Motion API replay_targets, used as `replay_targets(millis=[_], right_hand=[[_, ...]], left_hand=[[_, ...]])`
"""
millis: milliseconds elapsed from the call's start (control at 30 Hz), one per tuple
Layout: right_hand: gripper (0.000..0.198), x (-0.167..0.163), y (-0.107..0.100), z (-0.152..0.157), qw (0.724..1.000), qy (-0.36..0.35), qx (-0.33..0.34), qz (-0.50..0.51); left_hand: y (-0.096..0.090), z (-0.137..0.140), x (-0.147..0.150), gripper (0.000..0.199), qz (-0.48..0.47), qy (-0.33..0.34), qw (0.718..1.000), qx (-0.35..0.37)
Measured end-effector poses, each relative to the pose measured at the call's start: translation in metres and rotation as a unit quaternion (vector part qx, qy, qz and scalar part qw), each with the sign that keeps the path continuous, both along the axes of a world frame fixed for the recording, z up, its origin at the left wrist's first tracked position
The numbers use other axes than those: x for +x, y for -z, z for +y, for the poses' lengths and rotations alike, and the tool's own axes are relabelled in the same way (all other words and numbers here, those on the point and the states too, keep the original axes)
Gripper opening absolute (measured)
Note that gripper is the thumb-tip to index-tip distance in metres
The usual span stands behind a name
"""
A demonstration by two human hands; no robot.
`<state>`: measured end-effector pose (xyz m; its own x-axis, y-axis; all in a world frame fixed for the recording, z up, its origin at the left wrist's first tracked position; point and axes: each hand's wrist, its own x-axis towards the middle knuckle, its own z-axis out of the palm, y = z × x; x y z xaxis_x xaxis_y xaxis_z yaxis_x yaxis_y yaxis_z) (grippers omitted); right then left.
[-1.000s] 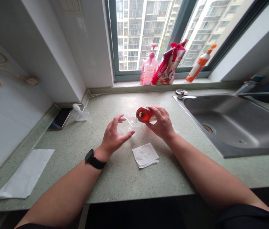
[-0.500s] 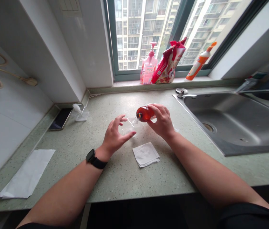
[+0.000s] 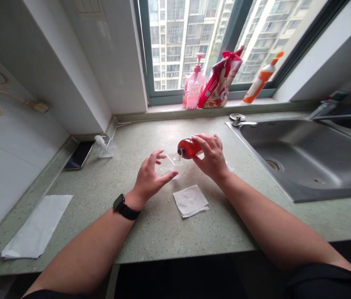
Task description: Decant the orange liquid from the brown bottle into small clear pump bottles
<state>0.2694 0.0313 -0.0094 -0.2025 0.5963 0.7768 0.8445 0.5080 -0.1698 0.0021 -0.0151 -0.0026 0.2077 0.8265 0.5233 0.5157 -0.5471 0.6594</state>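
My right hand [image 3: 213,158] is wrapped around a red bottle [image 3: 188,148], which is tipped so its dark-rimmed mouth points left and down. That mouth meets the neck of a clear plastic bottle [image 3: 171,166], and I cannot make out any liquid passing between them. Thumb and fingers of my left hand [image 3: 150,176] curve around the clear bottle, a black watch on the wrist. Just in front of the bottles a folded white tissue [image 3: 190,201] lies on the counter [image 3: 159,232].
At the left stand a clear pump top [image 3: 101,142] and a phone [image 3: 79,155], with white paper [image 3: 37,226] nearer me. The steel sink [image 3: 315,153] is on the right. A pink pump bottle [image 3: 193,89], a red bag [image 3: 220,81] and an orange-white bottle [image 3: 261,81] line the sill.
The red bottle is tipped very slightly further, and my right hand has shifted up a little. My left hand and the clear bottle stay in place.
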Motion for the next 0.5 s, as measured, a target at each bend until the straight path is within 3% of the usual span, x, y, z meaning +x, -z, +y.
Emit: replay_targets(millis=[500], right_hand=[[0.063, 0.0005, 0.0002, 0.001, 1.0, 0.007, 0.019, -0.008]], left_hand=[[0.0029, 0.0014, 0.0004, 0.083, -0.006, 0.006, 1.0, -0.01]])
